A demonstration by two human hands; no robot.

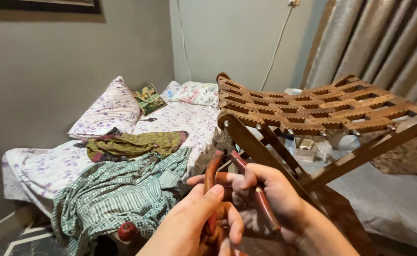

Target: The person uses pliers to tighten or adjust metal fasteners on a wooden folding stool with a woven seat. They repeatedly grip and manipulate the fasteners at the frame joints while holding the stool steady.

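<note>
A pair of pliers with red-brown handles [246,189] sits low in the middle of the view, its two handles spread in a narrow V and its nose pointing up toward the bolted corner of a wooden folding stool [312,111]; the jaws themselves are hidden behind the stool's dark leg, so whether they bite a bolt cannot be told. The right hand [275,194] is wrapped around the right handle, fingers curled over it and thumb across the top. The left hand [203,220] is closed on the left handle, thumb laid along it and fingers hooked under. The stool is tipped, its slatted lattice seat curving across the upper right, with silver bolt heads [258,126] along the near rail. Behind and left stands a bed with a floral sheet [189,118], a matching pillow [109,109] against the grey wall, a green striped cloth [118,189] hanging over the near edge and an olive patterned cloth [132,142] above it. Grey curtains [379,42] hang at the right.
</note>
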